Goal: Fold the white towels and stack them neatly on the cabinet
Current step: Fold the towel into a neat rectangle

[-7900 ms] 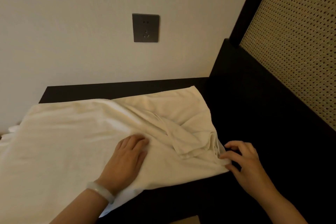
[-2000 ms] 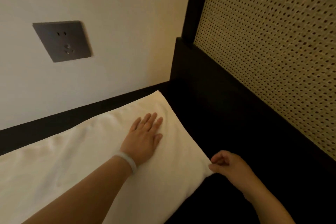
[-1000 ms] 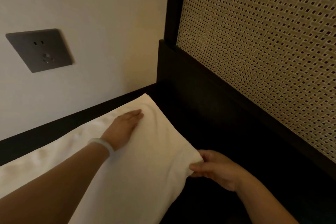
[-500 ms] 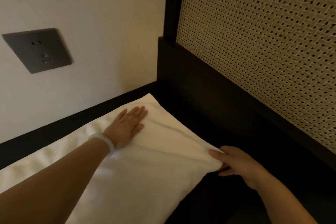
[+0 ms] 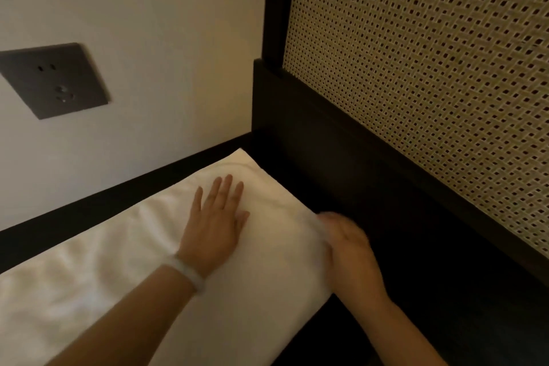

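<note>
White and soft, the towel [image 5: 267, 291] lies as a long folded band on the dark cabinet [image 5: 430, 291], its end near the back corner. The left hand [image 5: 215, 229] presses it flat, fingers straight and spread. The right hand [image 5: 347, 246] is at the towel's right edge, too blurred to tell whether it pinches the cloth. The towel looks light and limp and would likely sag if lifted, so take it by the corners with both hands.

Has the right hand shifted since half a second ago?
Yes. Against the wall socket, which sits where it did, the right hand has slid along the white towel's right edge, toward the wall; it is motion-blurred.
</note>
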`<state>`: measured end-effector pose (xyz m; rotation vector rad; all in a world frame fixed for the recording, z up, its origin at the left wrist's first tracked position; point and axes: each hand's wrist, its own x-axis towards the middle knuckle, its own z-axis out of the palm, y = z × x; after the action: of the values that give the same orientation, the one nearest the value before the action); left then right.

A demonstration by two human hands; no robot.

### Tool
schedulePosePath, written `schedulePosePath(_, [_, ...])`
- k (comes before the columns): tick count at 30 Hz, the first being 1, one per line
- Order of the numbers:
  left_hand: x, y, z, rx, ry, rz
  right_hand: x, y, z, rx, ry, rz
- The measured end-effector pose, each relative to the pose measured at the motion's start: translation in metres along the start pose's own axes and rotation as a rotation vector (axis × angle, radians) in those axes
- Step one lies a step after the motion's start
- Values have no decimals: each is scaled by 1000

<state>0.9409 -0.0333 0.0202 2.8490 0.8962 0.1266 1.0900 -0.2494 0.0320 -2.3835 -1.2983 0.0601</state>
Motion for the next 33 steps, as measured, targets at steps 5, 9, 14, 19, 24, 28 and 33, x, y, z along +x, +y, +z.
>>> schedulePosePath(5, [-66, 12, 14, 29, -58, -149, 10, 11, 23, -184, -391, -171])
schedulePosePath(9, [-73, 13, 18, 35, -43, -206, 21, -8, 33, -248, -364, -86])
schedulePosePath(14, [-109, 7, 8, 72, 14, -321, -7, 9, 26, -340, -383, -155])
schedulePosePath(19, [-168, -14, -4, 30, 42, -593, 3, -19, 29, -379, -319, -106])
schedulePosePath(24, [-193, -24, 2, -2, 8, -639, 26, -94, 79, -245, -470, -694])
schedulePosePath(28, [-192, -29, 8, 41, 8, -646, 63, -84, 85, -376, -364, -213])
schedulePosePath(33, [-181, -35, 3, 65, -17, -677, 56, -153, 96, -262, -413, -558])
